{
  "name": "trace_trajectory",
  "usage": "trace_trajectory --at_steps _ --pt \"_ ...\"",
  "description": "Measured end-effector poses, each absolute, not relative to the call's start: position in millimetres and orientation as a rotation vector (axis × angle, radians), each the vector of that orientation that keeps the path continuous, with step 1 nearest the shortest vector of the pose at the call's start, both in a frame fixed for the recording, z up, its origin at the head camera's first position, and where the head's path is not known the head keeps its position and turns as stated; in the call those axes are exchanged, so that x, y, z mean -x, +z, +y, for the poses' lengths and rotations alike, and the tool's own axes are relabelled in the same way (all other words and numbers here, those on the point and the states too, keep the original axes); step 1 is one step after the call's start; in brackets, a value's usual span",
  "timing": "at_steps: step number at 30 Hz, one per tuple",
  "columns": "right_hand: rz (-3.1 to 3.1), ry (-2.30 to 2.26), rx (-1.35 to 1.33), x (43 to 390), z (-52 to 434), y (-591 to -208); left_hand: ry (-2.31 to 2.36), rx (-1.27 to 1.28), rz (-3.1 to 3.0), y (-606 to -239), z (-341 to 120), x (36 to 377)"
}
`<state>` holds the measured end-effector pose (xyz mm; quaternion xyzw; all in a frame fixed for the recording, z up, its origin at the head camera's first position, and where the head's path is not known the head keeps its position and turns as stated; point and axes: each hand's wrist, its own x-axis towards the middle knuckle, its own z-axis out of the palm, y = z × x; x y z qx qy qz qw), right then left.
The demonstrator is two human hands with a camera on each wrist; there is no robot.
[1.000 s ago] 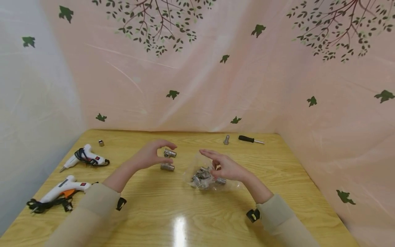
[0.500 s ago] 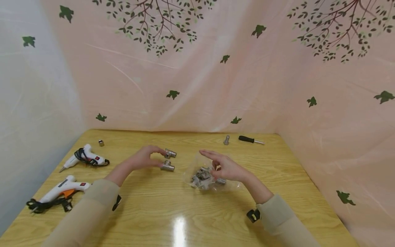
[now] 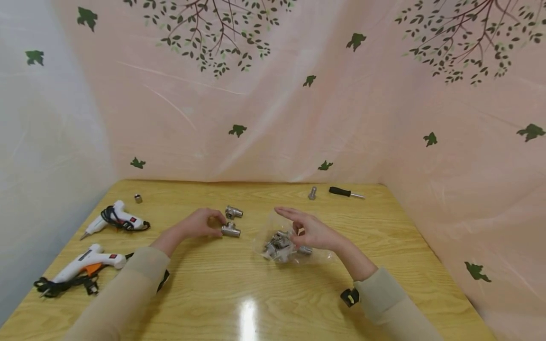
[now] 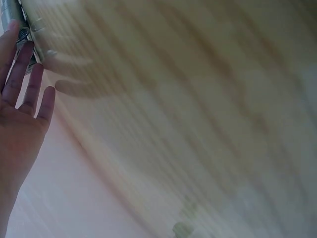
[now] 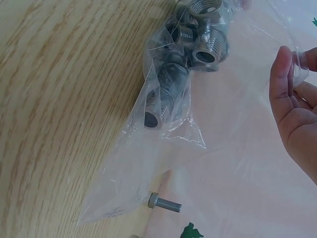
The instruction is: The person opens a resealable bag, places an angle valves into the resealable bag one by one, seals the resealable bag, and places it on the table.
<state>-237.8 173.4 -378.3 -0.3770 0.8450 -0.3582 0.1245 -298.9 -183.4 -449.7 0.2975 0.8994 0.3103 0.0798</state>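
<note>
Just left of centre in the frame, the left hand point(image 3: 198, 223) stands open, thumb and fingers apart, its fingertips at the left end of a metal tee fitting point(image 3: 232, 230); I cannot tell whether they make contact. A second fitting point(image 3: 234, 212) lies just above the first, both on the wood-grain table point(image 3: 204, 293). Right of centre, I note the right hand point(image 3: 313, 232) pinching the edge of a clear plastic bag point(image 5: 126, 168) between thumb and fingers. More threaded metal fittings point(image 3: 277, 245) lie inside that bag, in a heap. At upper right of the tabletop are a bolt point(image 3: 313, 193) and a black-handled screwdriver point(image 3: 345, 192). Along the left side: two white glue guns point(image 3: 119, 218) with black cords, and a small metal collar point(image 3: 138, 198) above them.
</note>
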Motion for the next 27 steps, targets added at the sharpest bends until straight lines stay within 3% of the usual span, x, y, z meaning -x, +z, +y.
trace_trajectory --at_steps 12,27 --pt "2.446 -1.059 1.118 238 174 -380 0.991 -0.855 2.639 -450 -180 297" --pt "2.423 -1.09 1.124 236 172 -378 0.947 -0.937 2.721 -421 -175 284"
